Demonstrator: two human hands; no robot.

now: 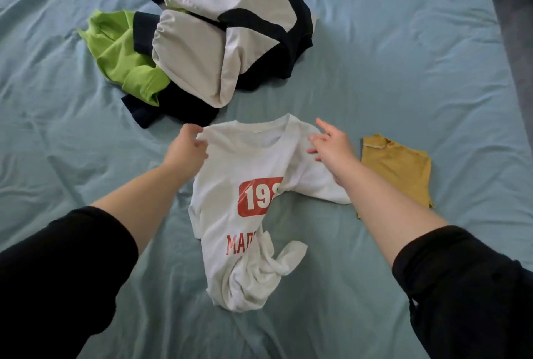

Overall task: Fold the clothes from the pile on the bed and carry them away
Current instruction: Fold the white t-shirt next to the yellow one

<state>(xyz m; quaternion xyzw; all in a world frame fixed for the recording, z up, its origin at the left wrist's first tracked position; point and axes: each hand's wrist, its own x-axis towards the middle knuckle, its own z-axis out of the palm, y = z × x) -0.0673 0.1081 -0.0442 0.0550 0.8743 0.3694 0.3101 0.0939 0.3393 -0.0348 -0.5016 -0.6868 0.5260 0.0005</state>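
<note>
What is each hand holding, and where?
The left hand grips the white T-shirt at one shoulder; the right hand is open over the other sleeve, holding nothing.

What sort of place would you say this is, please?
Probably a bedroom: a creased pale blue bed sheet fills the view, with a pile of unfolded clothes and a folded mustard garment lying on it.
</note>
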